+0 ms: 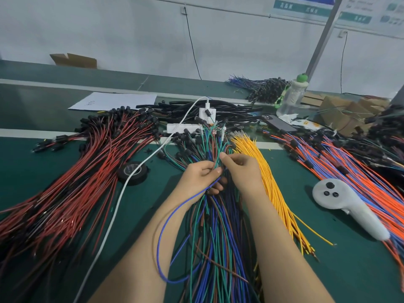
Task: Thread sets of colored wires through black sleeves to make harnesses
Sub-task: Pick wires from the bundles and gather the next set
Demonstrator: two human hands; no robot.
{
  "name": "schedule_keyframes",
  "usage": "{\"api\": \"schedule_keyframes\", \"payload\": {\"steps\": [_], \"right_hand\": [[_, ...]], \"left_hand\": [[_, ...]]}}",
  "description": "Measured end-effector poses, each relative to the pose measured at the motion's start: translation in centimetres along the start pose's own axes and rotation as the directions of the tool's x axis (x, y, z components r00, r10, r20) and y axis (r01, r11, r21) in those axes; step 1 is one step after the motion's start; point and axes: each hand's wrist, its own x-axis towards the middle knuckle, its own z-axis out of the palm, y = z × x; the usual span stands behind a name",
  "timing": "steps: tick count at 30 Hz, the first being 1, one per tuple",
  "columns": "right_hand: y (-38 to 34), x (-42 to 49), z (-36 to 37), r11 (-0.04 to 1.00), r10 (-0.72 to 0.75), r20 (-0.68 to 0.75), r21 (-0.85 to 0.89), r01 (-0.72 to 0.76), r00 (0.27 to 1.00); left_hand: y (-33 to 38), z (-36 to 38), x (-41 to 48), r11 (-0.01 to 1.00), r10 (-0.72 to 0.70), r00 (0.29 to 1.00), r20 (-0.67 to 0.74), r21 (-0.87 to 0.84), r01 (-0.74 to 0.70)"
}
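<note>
Wires [216, 217] in left hand [196, 176], right hand [242, 171]

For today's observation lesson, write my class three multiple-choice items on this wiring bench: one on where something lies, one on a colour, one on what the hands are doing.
1. The black tape roll lies: A) between the hands; B) left of the left hand; C) right of the right hand.
2. The wires fanned just right of the right hand are: A) white; B) pink; C) yellow.
3. The hands are: A) lying flat and open; B) both pinching strands of the green, blue and brown bundle; C) curled and empty.
Answers: 1 B, the roll sits beside the red wires, left of that hand. 2 C, the yellow wires run along that wrist. 3 B, thumb and fingers of each hand close on strands.
</note>
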Motion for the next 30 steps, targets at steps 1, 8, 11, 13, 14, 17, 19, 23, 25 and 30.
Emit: {"api": "schedule_keyframes", "payload": {"steps": [1,8,11,13,14,17,19,23,25,30], "right_hand": [[0.0,0.1,-0.1,0.999,0.027,0.007,0.034,-0.027,1.0],[-0.1,0.5,-0.7,0.991,0.076,0.025,0.108,-0.078,0.997],[-0.1,0.4,-0.8,0.98,0.107,-0.015,0.169,-0.103,0.994],[0.0,0.4,-0.6,0.978,0.108,-0.079,0.185,-0.092,0.991],[0.0,0.4,-0.4,0.981,0.094,-0.096,0.178,-0.076,0.991],[0.0,0.3,-0.2,0.983,0.086,-0.082,0.172,-0.071,0.993],[0.1,0.3,-0.3,0.981,0.104,-0.075,0.172,-0.09,0.992],[0.3,0.4,-0.5,0.987,0.102,-0.08,0.136,-0.09,0.992],[0.3,0.5,-0.6,0.99,0.084,-0.078,0.118,-0.075,0.993],[0.0,0.6,-0.8,0.993,-0.001,-0.031,-0.122,-0.003,1.0]], "left_hand": [[-0.1,0.0,0.0,0.999,0.017,1.0,0.012,0.028,-0.017],[-0.6,-0.1,0.2,0.988,0.083,0.995,0.047,0.129,-0.089],[-1.0,0.0,0.5,0.984,0.085,0.996,0.033,0.153,-0.089],[-1.1,-0.1,0.7,0.985,0.077,0.997,0.016,0.154,-0.079],[-1.1,-0.1,0.7,0.986,0.076,0.997,0.011,0.146,-0.077],[-1.1,-0.2,0.7,0.988,0.077,0.997,0.004,0.132,-0.077],[-1.1,-0.2,0.7,0.987,0.075,0.997,-0.002,0.142,-0.074],[-1.0,-0.4,0.5,0.992,0.065,0.998,-0.004,0.108,-0.064],[-1.0,-0.4,0.5,0.992,0.063,0.998,0.003,0.107,-0.063],[-1.3,-0.5,0.7,0.97,0.108,0.994,0.003,0.219,-0.106]]}}
